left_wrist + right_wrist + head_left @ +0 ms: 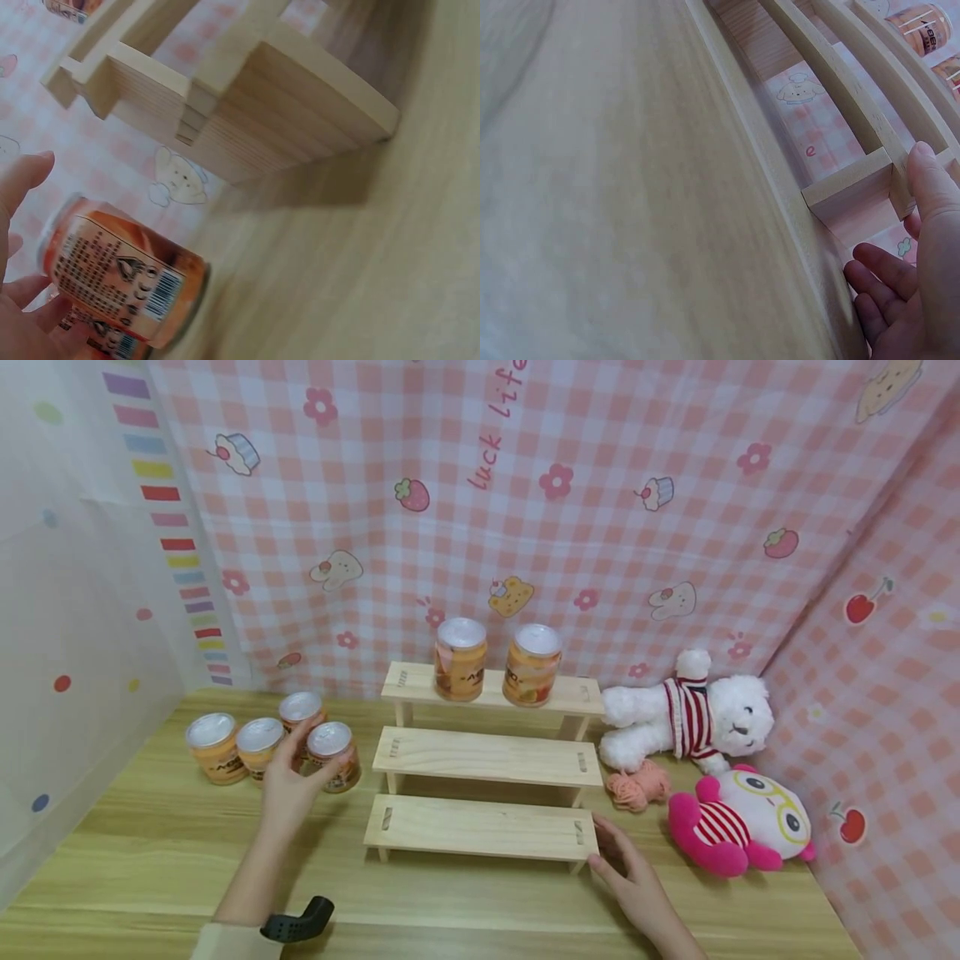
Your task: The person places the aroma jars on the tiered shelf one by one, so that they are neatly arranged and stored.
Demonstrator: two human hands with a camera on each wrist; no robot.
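Several orange cans with clear lids stand grouped at the left of the table. My left hand reaches over them, its thumb and fingers spread about the nearest can. In the left wrist view that can shows its barcode label; the thumb stands off from it and the fingertips lie by its side. A three-step wooden display shelf stands in the middle. My right hand holds the right end of its lowest step, with the thumb on the board's edge and the other fingers loosely bent below.
Two more cans, one on the left and one on the right, stand on the top step. Right of the shelf lie a white plush bear, a ball of pink yarn and a pink plush toy. Checked cloth hangs behind.
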